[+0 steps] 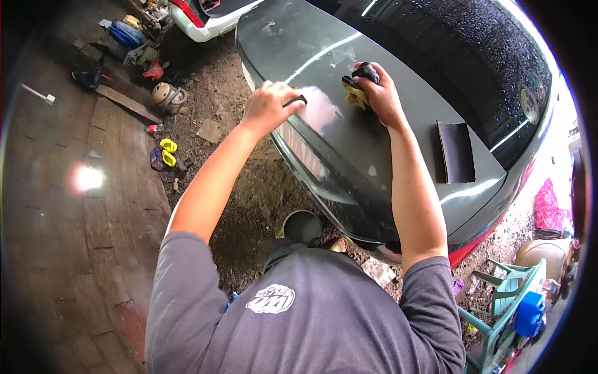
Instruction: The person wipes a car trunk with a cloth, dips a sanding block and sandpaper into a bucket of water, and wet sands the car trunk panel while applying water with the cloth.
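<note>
My left hand [269, 107] is closed over a piece of black sandpaper [295, 100], and only its dark edge shows. It rests at the rear edge of a dark grey car trunk lid [367, 149], beside a whitish-pink filler patch [319, 111]. Above the lid, farther right, my right hand [383, 96] grips a crumpled yellow and black cloth-like thing [356, 93]; its exact kind is unclear. A curled sheet of dark sandpaper [456, 153] lies on the lid, right of my right forearm.
A wet rear window [461, 56] borders the lid. Below the bumper stands a bucket [302, 225]. Yellow clogs [168, 153] and a helmet [168, 95] lie on the dirt at left. A green plastic chair [511, 293] holds a blue container [530, 313] at lower right.
</note>
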